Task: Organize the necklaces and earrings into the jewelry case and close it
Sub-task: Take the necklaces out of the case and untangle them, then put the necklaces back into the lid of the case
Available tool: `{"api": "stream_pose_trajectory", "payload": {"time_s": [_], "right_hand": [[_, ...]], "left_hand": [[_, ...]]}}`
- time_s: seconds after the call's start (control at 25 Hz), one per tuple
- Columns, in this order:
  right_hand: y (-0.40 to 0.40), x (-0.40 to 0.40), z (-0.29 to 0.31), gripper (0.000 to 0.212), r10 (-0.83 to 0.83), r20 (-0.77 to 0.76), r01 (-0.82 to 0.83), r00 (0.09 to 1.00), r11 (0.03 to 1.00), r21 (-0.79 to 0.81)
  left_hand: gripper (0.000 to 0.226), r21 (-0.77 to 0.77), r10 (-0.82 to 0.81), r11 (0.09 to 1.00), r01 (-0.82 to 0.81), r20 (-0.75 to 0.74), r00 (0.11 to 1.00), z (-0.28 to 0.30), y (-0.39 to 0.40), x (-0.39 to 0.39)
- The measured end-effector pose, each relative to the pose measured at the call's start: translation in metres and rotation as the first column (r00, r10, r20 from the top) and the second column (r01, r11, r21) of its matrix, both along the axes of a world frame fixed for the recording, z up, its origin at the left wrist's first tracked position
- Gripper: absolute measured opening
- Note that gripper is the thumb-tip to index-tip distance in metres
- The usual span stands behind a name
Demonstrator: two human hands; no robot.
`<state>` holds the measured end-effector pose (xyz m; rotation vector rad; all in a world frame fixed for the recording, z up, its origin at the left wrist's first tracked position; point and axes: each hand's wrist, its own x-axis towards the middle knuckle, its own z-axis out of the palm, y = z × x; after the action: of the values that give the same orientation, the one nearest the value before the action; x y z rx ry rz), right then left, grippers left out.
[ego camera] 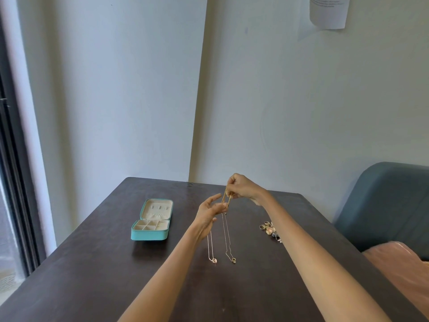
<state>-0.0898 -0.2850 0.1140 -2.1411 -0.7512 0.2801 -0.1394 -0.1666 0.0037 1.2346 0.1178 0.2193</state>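
Jewelry case (152,223) is lying open toward the worktop's (92,275) left edge, teal shell, cream lining, lid tipped back toward the far edge; divided tray facing up.

Left hand (209,212) is hovering above mid-worktop, palm turned up, fingers loosely spread, fingertips touching the lower end of a gold necklace (226,197). Whether it is pinching the chain, cannot tell.

Right hand (241,185) is raised just right of and slightly above the left hand, thumb and fingers pinching the top of the gold necklace, which is hanging bunched between the two hands.

Below the hands, two thin chains are lying lengthwise on the worktop, pendants toward the near edge: rose-toned necklace (212,252) on the left, partly hidden under the left wrist; second chain necklace (228,242) just beside it on the right, its upper end running up toward the hands.

Earrings (270,230) are sitting in a small heap toward the right edge, well apart from both hands and from the case.
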Motion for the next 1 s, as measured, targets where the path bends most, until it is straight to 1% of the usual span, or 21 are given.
{"api": "stream_pose_trajectory", "payload": {"time_s": [0.2,0.28,0.44,0.64,0.72,0.8,0.88,0.92,1.0], "right_hand": [[0.004,0.007,0.002,0.026,-0.029,0.134,0.049,0.991,0.987,-0.150],[0.007,0.003,0.004,0.028,-0.028,0.163,0.056,0.986,0.983,-0.174],[0.016,0.003,0.004,0.030,-0.038,0.183,0.065,0.982,0.987,-0.146],[0.024,0.010,0.000,0.023,-0.060,0.219,0.078,0.974,0.994,-0.075],[0.030,0.011,0.000,0.022,-0.041,0.221,0.060,0.974,0.995,-0.080],[0.038,0.009,-0.004,0.022,-0.025,0.222,0.046,0.975,0.995,-0.088],[0.049,0.005,-0.011,0.023,-0.004,0.217,0.024,0.976,0.996,-0.087],[0.054,0.003,-0.016,0.023,0.003,0.216,0.015,0.976,0.996,-0.084],[0.065,0.001,-0.026,0.025,0.013,0.218,0.004,0.976,0.997,-0.077]], "left_hand": [[0.048,0.092,0.025,0.995,-0.027,0.023,0.999,-0.001,0.008,-0.004],[0.049,0.100,0.042,0.994,-0.044,0.027,0.999,-0.002,0.013,-0.006],[0.044,0.121,0.086,0.989,-0.089,0.025,0.996,-0.003,0.024,-0.009],[0.055,0.317,0.079,0.945,-0.084,0.028,0.996,0.029,0.048,-0.003],[0.051,0.387,0.124,0.914,-0.123,0.020,0.992,0.043,0.068,-0.001],[0.041,0.488,0.241,0.845,-0.220,0.020,0.970,0.047,0.090,-0.004],[0.032,0.628,0.391,0.718,-0.300,-0.009,0.920,0.037,0.118,-0.008],[0.031,0.696,0.459,0.650,-0.305,-0.039,0.888,0.028,0.133,-0.011],[0.034,0.810,0.562,0.534,-0.242,-0.126,0.817,0.005,0.161,-0.020]]}}
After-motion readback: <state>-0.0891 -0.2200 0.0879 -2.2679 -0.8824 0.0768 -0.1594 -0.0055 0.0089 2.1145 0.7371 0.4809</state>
